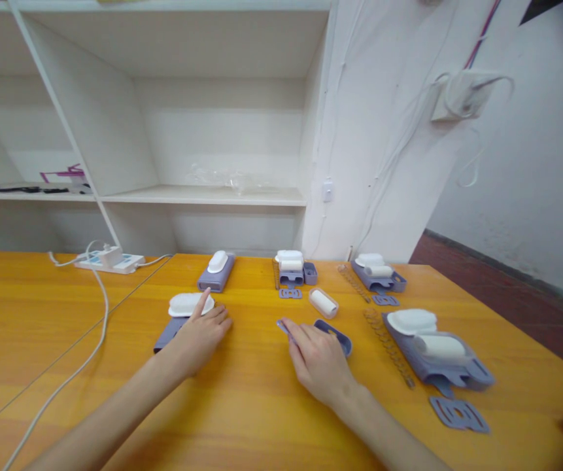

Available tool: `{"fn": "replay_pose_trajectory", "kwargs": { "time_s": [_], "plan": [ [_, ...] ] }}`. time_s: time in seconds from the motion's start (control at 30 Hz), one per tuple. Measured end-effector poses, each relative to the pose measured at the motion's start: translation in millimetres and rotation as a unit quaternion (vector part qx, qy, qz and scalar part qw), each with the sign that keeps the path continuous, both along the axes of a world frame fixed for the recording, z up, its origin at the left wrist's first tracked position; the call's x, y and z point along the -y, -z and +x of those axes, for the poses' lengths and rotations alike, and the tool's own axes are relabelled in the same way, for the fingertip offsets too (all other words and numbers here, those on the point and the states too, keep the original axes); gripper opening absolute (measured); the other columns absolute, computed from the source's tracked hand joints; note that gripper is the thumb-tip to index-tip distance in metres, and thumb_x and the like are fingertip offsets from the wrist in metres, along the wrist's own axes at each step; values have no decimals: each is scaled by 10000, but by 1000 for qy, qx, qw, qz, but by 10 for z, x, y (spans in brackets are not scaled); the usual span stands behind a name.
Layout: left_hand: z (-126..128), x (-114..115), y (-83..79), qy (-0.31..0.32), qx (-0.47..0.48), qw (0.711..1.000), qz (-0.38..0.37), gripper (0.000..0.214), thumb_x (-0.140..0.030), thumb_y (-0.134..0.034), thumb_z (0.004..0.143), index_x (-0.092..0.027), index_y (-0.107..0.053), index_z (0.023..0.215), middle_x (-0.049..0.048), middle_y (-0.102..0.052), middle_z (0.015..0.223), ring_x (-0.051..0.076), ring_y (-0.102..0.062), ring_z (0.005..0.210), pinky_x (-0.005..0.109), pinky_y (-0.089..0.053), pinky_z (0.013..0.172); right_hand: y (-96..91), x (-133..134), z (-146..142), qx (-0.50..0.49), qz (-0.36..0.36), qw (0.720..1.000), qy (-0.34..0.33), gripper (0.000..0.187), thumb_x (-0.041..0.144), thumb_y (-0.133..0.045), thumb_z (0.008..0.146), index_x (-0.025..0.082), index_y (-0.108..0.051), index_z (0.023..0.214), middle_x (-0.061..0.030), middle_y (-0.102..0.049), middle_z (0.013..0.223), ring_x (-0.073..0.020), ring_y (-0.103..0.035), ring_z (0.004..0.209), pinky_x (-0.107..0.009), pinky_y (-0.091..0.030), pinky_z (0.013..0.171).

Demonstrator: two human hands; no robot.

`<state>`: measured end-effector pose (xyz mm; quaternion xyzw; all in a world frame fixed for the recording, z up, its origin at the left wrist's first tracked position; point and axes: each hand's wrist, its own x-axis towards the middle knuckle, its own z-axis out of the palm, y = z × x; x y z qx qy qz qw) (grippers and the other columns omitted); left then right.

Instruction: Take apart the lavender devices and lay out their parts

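Observation:
My left hand (201, 335) lies on the orange table (242, 405) with its fingers loosely curled and the forefinger stretched out onto a white oval cap (186, 304). Under the hand's left side lies a flat purple piece (166, 335). My right hand (318, 358) rests flat, fingers together, on a purple tray-like part (337, 335), its fingertips near the part's left end. Just beyond it lies a small clear case holding a white roll (323, 302).
Three groups of purple and white parts stand along the far edge (217, 271) (291, 268) (378, 273), and another lies at right (435, 350) with metal springs (390, 347) and a flat purple plate (459, 414). A power strip (109, 260) and cable (95, 340) are at left. White shelves stand behind.

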<state>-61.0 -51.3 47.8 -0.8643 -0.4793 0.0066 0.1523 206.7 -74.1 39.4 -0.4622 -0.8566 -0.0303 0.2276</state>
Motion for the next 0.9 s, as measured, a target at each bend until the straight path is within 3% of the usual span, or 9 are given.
{"fn": "replay_pose_trajectory", "kwargs": {
  "time_s": [0.13, 0.27, 0.37, 0.43, 0.53, 0.67, 0.8, 0.9],
  "plan": [
    [21, -71, 31, 6, 10, 1000, 9, 341, -45, -419, 764, -198, -580, 1023, 68, -617, 1053, 194, -489, 1135, 490, 38, 1106, 6, 1, -12, 3, -19, 1000, 4, 370, 208, -349, 890, 203, -486, 1234, -55, -640, 949, -193, -598, 836, -297, -424, 694],
    [159, -43, -142, 9, 64, 998, 13, 400, -33, -374, 770, -186, -559, 1090, 88, -585, 1145, 208, -474, 1157, 512, -17, 1102, 22, 17, -33, 6, -46, 999, -5, 417, 195, -390, 853, 212, -449, 1265, -61, -610, 1013, -199, -571, 897, -302, -422, 758],
    [383, 125, -326, 74, 136, 987, -38, 464, -81, -383, 793, -215, -463, 1230, 72, -539, 1235, 197, -476, 1154, 508, -90, 1098, 23, 53, -47, 9, -80, 995, -52, 519, 134, -453, 764, 232, -428, 1273, -50, -585, 1044, -193, -535, 951, -288, -408, 813],
    [554, 282, -369, 125, 166, 974, -90, 420, -149, -424, 815, -233, -463, 1224, 67, -556, 1208, 198, -497, 1126, 481, -192, 1079, 6, 90, -43, 13, -103, 991, -82, 489, 110, -470, 716, 231, -488, 1190, -41, -572, 1033, -186, -507, 969, -273, -398, 828],
    [749, 497, -236, 141, 178, 969, -100, 296, -232, -467, 847, -226, -519, 1139, 66, -621, 1066, 194, -565, 1007, 431, -324, 1012, -38, 174, 1, 30, -122, 986, -107, 318, 121, -486, 691, 210, -568, 985, -41, -557, 1014, -186, -478, 958, -277, -385, 829],
    [809, 686, 86, 150, 155, 976, -28, 324, -246, -473, 876, -226, -474, 1199, 41, -645, 1028, 171, -599, 926, 413, -379, 975, -69, 348, 135, 41, -125, 982, -139, 319, 123, -490, 701, 222, -579, 992, -43, -550, 1044, -187, -464, 954, -306, -368, 851],
    [638, 857, 190, 208, 99, 971, 66, 297, -195, -449, 880, -242, -532, 1161, 18, -661, 1037, 153, -594, 946, 355, -384, 993, -18, 491, 329, 31, -96, 986, -129, 340, 112, -467, 746, 250, -595, 1028, -42, -563, 1062, -197, -461, 993, -349, -341, 905],
    [298, 1023, 222, 233, 46, 964, 117, 343, -212, -462, 850, -250, -553, 1179, 24, -658, 1074, 169, -586, 976, 295, -441, 933, 40, 489, 469, 13, -31, 997, -73, 389, 95, -463, 760, 241, -582, 1100, -67, -540, 1152, -231, -418, 1094, -406, -290, 969]
  ]
}}
